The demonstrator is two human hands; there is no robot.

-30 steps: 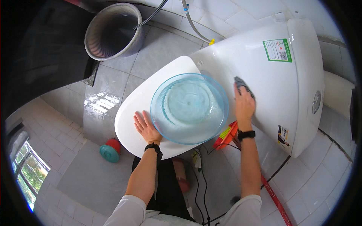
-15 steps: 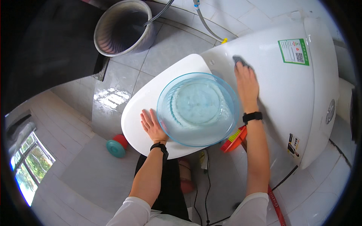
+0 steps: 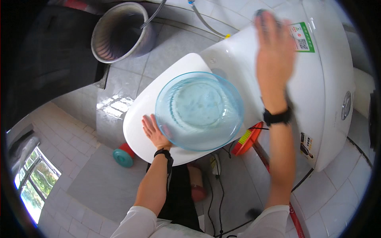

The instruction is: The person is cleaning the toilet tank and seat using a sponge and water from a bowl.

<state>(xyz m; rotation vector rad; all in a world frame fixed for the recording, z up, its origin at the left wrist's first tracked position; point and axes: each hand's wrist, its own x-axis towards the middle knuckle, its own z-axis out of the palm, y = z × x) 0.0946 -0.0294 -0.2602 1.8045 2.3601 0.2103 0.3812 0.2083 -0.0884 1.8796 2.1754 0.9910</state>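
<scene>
My left hand (image 3: 155, 133) lies flat with spread fingers on the white toilet lid (image 3: 141, 105), against the side of a clear blue plastic basin (image 3: 232, 129). The basin rests on the lid and seems to hold water. My right hand (image 3: 276, 59) is over the white toilet tank (image 3: 307, 91), beside a green-bordered label (image 3: 305, 41). Its fingers press on a dark grey cloth (image 3: 260, 14), of which only a bit shows past the fingertips. Motion smears this hand, so whether the cloth touches the tank is unclear.
A grey ribbed bucket (image 3: 147, 37) with a hose in it stands at the far left. An orange dustpan with a brush (image 3: 248, 141) is right of the basin. A red and green container (image 3: 124, 156), black cables (image 3: 220, 198) and a red pole (image 3: 295, 222) are on the floor.
My right hand has moved away from me and slightly right with the cloth, up toward the label. My left hand stays on the lid; the whole view has shifted slightly.
</scene>
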